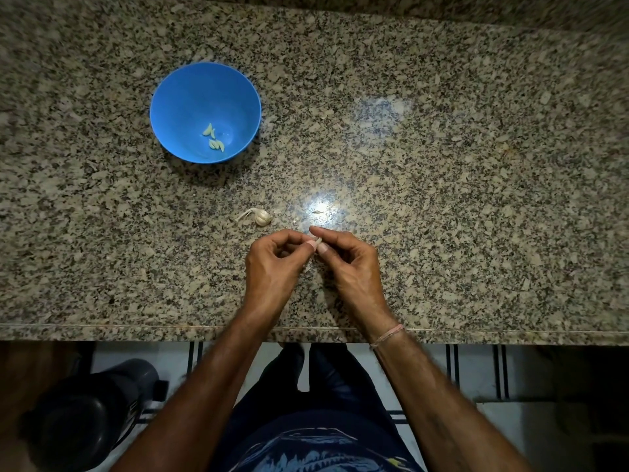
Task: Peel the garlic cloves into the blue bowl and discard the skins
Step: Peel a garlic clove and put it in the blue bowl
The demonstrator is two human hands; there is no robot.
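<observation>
A small pale garlic clove (317,243) is pinched between the fingertips of my left hand (272,267) and my right hand (350,264), just above the granite counter near its front edge. Most of the clove is hidden by my fingers. The rest of the garlic head (261,216), white with a papery stem, lies on the counter just beyond my left hand. The blue bowl (177,97) stands farther back on the left, with several peeled cloves (214,139) lying in its bottom.
A tiny dark scrap (317,211) lies on the granite counter (442,165) beyond my hands. Below the counter's front edge (136,330), a dark bin-like container (88,413) stands on the tiled floor at the left.
</observation>
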